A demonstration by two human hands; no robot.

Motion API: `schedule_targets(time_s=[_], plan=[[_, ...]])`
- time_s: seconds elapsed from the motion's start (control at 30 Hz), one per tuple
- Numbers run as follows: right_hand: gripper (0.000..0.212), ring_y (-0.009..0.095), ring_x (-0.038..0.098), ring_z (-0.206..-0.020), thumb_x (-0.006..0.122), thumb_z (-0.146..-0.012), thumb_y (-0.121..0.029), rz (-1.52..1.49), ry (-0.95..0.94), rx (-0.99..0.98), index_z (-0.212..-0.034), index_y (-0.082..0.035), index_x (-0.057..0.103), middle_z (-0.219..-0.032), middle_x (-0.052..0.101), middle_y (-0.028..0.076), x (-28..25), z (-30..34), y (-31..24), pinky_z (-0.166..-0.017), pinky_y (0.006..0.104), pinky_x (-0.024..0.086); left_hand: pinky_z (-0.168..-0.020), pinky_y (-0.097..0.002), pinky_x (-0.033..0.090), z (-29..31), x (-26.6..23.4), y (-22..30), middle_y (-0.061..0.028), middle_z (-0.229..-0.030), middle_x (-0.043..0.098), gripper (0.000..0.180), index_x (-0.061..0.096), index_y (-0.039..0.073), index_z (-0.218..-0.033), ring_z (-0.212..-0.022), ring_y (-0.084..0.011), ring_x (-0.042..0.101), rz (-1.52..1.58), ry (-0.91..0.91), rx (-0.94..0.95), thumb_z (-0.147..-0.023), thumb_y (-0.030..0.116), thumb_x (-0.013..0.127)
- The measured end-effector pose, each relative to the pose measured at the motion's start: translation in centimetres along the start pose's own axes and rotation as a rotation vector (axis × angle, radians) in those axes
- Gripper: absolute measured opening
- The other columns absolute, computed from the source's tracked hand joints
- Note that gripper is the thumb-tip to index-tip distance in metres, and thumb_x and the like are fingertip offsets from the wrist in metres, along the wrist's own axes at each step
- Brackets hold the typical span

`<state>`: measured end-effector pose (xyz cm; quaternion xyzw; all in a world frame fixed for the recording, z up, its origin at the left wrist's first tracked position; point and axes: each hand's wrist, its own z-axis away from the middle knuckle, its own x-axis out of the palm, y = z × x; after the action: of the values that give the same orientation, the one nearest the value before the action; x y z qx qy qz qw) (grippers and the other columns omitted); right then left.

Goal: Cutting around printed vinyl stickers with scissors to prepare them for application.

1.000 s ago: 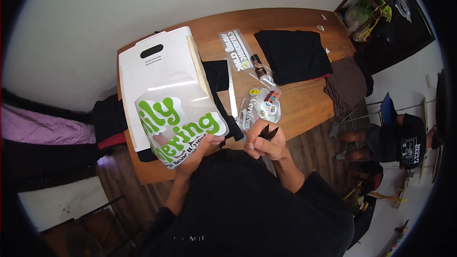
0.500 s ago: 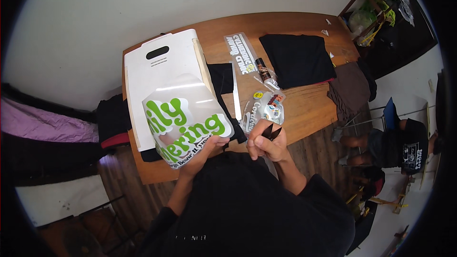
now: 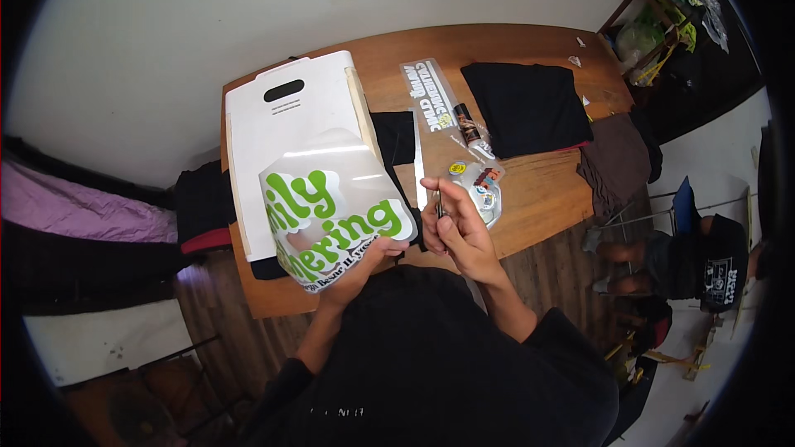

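Observation:
My left hand (image 3: pixel 369 266) pinches the lower right edge of a clear transfer film sheet (image 3: pixel 338 167) with big green lettering and a line of black print. The film is held up in front of a white board (image 3: pixel 250 142) with a dark oval handle slot. To the right of the film, my right hand (image 3: pixel 465 236) is closed round small dark snips (image 3: pixel 440 207), seen nearly edge-on; how far their blades are apart cannot be made out. Black cloth (image 3: pixel 392 134) lies under and beside the board.
On the wooden table (image 3: pixel 530 190) are a film with white lettering (image 3: pixel 426 95), a dark tube (image 3: pixel 466 122), clear film pieces with stickers (image 3: pixel 484 190), folded black cloth (image 3: pixel 530 108) and brown cloth (image 3: pixel 611 161). Another person (image 3: pixel 712 261) is at the far right.
My right hand has turned and its index finger has straightened upward. The snips' two pointed blades, spread before, now show as a thin edge. My left hand still holds the film.

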<state>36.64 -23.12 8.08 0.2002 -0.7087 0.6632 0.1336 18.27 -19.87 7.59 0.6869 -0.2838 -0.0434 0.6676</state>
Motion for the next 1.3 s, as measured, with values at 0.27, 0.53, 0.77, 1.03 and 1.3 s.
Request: schedule_targets(time_s=[0.27,0.53,0.77,1.03,1.3], plan=[[0.040,0.007,0.042,-0.081,0.034,-0.098,-0.038,0.216,-0.041,0.098,-0.102,0.000,0.045,-0.092,0.046,0.004,1.1,0.4,-2.4,-0.073,0.0214,0.040,-0.076,-0.0249,0.052,0.1,0.7,1.4,-0.0113,-0.094,0.066,0.018,0.059,-0.004,-0.106,-0.085,-0.0161,0.064,-0.009,0.028,-0.065,-0.091,0.004,0.052],[0.033,0.007,0.044,-0.070,0.045,-0.096,-0.026,0.304,-0.071,-0.022,-0.114,0.002,0.041,-0.087,0.049,0.003,1.6,0.0,-1.7,-0.062,0.0208,0.040,-0.076,-0.0247,0.052,0.3,0.7,2.0,-0.0114,-0.094,0.066,0.017,0.060,-0.003,-0.104,-0.084,-0.0158,0.064,0.000,0.020,-0.065,-0.091,0.006,0.052],[0.033,0.007,0.047,-0.072,0.047,-0.095,-0.024,0.282,-0.099,0.069,-0.116,0.001,0.045,-0.092,0.054,0.003,0.8,0.6,-1.7,-0.061,0.0203,0.040,-0.076,-0.0259,0.053,0.4,0.5,1.8,-0.0130,-0.094,0.066,0.018,0.059,-0.005,-0.104,-0.085,-0.0171,0.064,0.001,0.015,-0.042,-0.091,0.005,0.052],[0.031,0.010,0.049,-0.063,0.039,-0.097,-0.025,0.477,-0.094,-0.015,-0.110,0.001,0.048,-0.083,0.056,0.007,1.9,0.3,-2.3,-0.055,0.0245,0.039,-0.078,-0.0277,0.053,0.8,0.3,2.4,-0.0159,-0.094,0.065,0.019,0.057,-0.007,-0.106,-0.086,-0.0209,0.065,-0.012,0.012,-0.016,-0.091,0.002,0.050],[0.034,0.015,0.052,-0.061,0.037,-0.098,-0.030,0.536,-0.071,-0.010,-0.107,0.001,0.050,-0.078,0.057,0.010,2.6,0.0,-2.6,-0.055,0.0279,0.040,-0.079,-0.0288,0.053,0.9,0.2,2.9,-0.0167,-0.096,0.065,0.022,0.055,-0.008,-0.110,-0.088,-0.0219,0.065,-0.030,-0.016,-0.005,-0.092,0.003,0.049]])
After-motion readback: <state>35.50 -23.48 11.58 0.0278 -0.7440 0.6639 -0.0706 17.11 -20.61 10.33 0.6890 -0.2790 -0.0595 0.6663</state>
